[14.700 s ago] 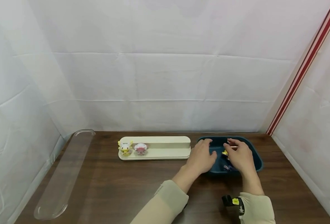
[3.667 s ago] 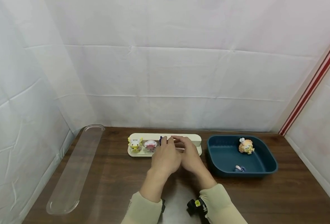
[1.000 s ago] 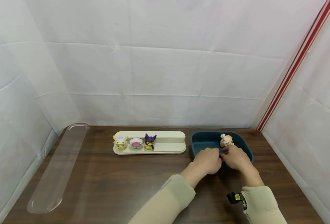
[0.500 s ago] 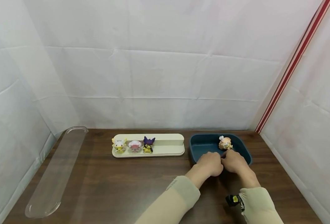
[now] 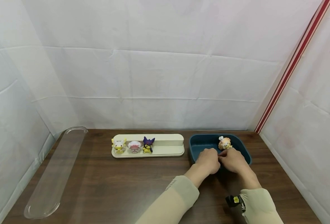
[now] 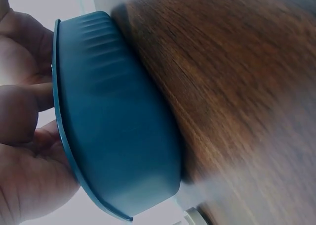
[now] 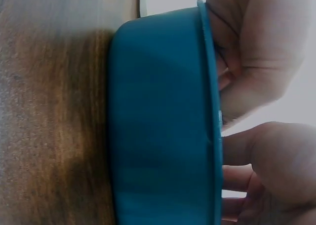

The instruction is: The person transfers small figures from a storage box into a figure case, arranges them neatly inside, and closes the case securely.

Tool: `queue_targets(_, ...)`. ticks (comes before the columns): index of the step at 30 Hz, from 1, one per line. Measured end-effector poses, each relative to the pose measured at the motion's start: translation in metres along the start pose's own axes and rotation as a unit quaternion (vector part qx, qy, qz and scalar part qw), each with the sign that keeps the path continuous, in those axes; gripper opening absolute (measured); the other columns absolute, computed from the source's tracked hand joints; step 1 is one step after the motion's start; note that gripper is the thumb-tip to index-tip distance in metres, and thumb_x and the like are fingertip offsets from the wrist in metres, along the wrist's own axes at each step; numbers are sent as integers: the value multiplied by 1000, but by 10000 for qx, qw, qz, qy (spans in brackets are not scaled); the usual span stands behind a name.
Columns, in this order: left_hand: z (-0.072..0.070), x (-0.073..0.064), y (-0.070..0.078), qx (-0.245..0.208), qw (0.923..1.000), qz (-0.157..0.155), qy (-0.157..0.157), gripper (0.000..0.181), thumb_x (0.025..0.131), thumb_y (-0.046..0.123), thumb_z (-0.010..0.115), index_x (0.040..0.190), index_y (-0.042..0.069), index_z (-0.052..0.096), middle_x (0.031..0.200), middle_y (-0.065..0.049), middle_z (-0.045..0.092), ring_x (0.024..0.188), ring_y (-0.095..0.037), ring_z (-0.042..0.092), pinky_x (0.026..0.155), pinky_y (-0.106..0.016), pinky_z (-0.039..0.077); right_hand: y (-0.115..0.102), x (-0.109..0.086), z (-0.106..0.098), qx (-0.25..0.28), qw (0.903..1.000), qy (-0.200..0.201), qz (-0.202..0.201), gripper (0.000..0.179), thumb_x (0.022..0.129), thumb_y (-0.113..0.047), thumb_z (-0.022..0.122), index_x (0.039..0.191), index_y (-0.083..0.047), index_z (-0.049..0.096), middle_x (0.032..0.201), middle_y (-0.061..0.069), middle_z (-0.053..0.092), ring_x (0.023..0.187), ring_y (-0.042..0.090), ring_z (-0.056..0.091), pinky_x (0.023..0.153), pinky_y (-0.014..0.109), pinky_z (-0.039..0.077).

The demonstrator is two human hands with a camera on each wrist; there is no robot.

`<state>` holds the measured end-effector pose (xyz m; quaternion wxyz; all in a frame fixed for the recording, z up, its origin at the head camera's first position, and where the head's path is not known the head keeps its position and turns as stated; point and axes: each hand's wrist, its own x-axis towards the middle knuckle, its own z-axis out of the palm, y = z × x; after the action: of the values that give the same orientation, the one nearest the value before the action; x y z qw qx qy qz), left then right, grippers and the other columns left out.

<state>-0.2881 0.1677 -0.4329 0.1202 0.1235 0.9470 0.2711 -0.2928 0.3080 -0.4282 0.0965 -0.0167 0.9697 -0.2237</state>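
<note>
Both hands reach over the near rim of a dark blue plastic basin (image 5: 205, 139), their fingertips meeting inside it. My left hand (image 5: 209, 160) and right hand (image 5: 233, 160) have bent fingers and pinch a small figurine between them. That figurine is almost wholly hidden; only a whitish bit shows at the rim in the right wrist view. In both wrist views the basin wall covers the fingertips. An orange figurine (image 5: 225, 143) sits farther back in the basin. On a cream stepped stand (image 5: 167, 151) are yellow-and-white (image 5: 118, 145), pink-and-white (image 5: 134, 147) and purple-and-yellow (image 5: 148, 145) figurines.
A long clear plastic cover (image 5: 57, 172) with rounded ends lies along the left side of the dark wooden table (image 5: 111, 186). White cloth (image 5: 153, 74) hangs behind and at the sides. The cream stand is left of the basin, near the table's back edge.
Over the longer span, the purple-and-yellow figurine came onto the stand beside the other two, and both hands went back to the basin. In the last second they shift only slightly at its near side.
</note>
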Motion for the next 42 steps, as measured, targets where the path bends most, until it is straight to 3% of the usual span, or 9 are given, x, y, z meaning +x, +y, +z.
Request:
queue_targets(6,-3,-2,-2,7,9994,58,348,10,94,23,77,100,15,76,90,1,73,67,-13,61,60,-28,51,-3,-6,-8,183,9997,153,-99,31,104,-24,59,119,-3,76,116,19,74,95,26,68,75,43,56)
queue_targets(13,-10,-6,-8,-156,9956,363,849,30,91,17,78,121,18,76,107,3,77,77,-10,69,65,-24,56,-7,-10,-14,621,9975,278,-162,37,106,-29,57,126,-1,73,86,6,70,71,18,55,60,32,42)
queue_targets(16,-13,-9,-11,-289,9930,479,1044,31,91,16,78,122,18,76,108,2,78,80,-10,70,67,-23,57,-10,-10,-16,677,9964,454,-225,36,106,-30,58,124,-3,74,85,6,68,69,19,53,60,32,40)
queue_targets(24,-19,-13,-17,-473,9865,750,1375,29,96,23,76,124,18,74,105,4,77,73,-5,65,64,-20,54,-15,-13,-20,622,9910,1021,-596,35,105,-29,60,123,-4,75,119,19,74,99,27,65,78,39,54)
queue_targets(29,-23,-16,-20,-286,9825,902,1606,30,96,27,76,125,19,74,106,5,78,81,-5,69,67,-20,56,-17,-15,-21,696,9891,1124,-648,37,106,-34,59,124,-5,75,122,20,73,105,31,66,81,44,56)
queue_targets(34,-27,-18,-22,-403,9785,988,1767,29,96,25,75,124,19,73,109,4,76,87,-8,70,71,-21,57,-20,-16,-22,834,9877,1169,-619,42,107,-38,57,126,-5,74,123,20,73,111,35,68,86,49,57)
queue_targets(42,-31,-22,-24,-670,9732,987,1968,29,97,21,73,126,20,73,111,2,72,99,-12,69,87,-31,59,-26,-17,-21,1241,9839,1136,-611,43,107,-37,58,131,-3,69,112,15,75,98,26,71,80,39,59)
